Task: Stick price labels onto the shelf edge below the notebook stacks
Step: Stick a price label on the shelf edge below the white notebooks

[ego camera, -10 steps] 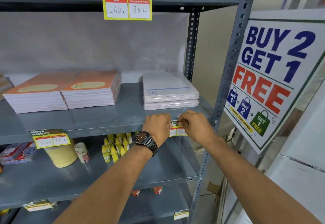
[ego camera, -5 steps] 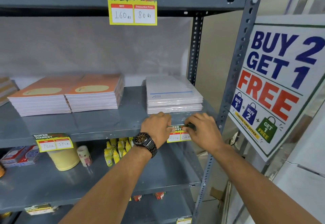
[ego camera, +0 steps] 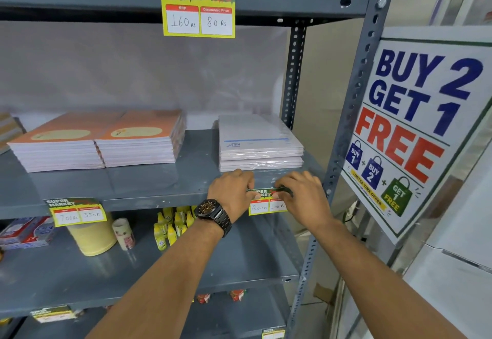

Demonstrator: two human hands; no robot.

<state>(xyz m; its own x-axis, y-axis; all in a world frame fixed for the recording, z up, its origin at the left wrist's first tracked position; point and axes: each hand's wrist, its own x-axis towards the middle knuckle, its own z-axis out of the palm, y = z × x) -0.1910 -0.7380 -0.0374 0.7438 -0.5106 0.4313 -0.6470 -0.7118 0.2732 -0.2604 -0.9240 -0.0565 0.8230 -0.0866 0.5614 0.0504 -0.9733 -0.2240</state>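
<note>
A green and yellow price label [ego camera: 267, 203] reading 200 and 100 sits against the grey shelf edge [ego camera: 149, 200] below the white wrapped notebook stack [ego camera: 259, 143]. My left hand [ego camera: 232, 193], with a black watch on the wrist, presses the label's top left corner. My right hand [ego camera: 303, 195] presses its top right corner, thumb across the green band. Two orange notebook stacks [ego camera: 101, 141] lie further left on the same shelf. Another label [ego camera: 76, 211] reading 700 and 350 hangs on the edge beneath them.
A larger label [ego camera: 198, 7] hangs from the upper shelf. A "Buy 2 Get 1 Free" sign [ego camera: 415, 125] leans by the right upright [ego camera: 354, 104]. The lower shelf holds yellow bottles [ego camera: 173, 225], tape rolls [ego camera: 91, 237] and boxes [ego camera: 25, 232].
Both hands have flattened the label from a bent, half-hidden state until it hangs against the shelf edge with its prices showing. The camera view has shifted a little.
</note>
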